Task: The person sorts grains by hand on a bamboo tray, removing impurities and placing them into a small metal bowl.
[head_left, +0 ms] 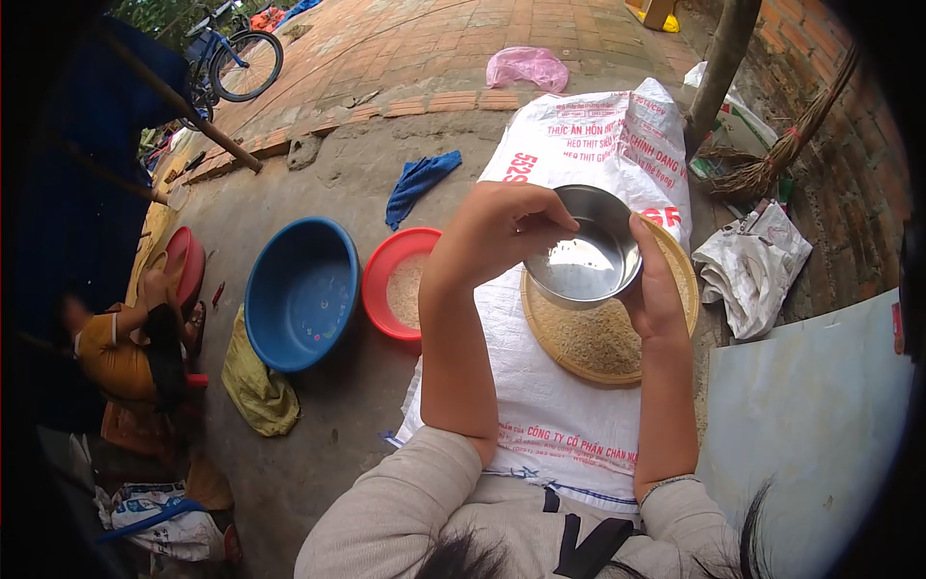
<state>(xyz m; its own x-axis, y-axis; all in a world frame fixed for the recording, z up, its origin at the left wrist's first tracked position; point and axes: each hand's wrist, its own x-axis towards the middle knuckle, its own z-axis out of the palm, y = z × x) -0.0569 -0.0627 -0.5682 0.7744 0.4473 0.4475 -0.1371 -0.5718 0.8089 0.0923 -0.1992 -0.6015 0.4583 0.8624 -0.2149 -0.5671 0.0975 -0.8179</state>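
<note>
A shiny metal bowl (588,275) is tilted toward me over a round woven tray (555,349) that holds grain (608,340). My right hand (658,285) grips the bowl at its right side, thumb along the rim. A few dark specks lie inside the bowl. At its left edge, my left hand (502,227) is closed in a pinch, fingertips over the bowl's inside. Whatever those fingertips hold, if anything, is too small to make out. Under the tray lies a white printed sack (569,425).
Left of the sack stand a red basin (374,289) with pale grain and a large blue basin (301,294). A blue cloth (422,183) lies beyond them. Another person (121,357) sits at far left. To the right are a crumpled white sack (757,261) and a pale board (801,434).
</note>
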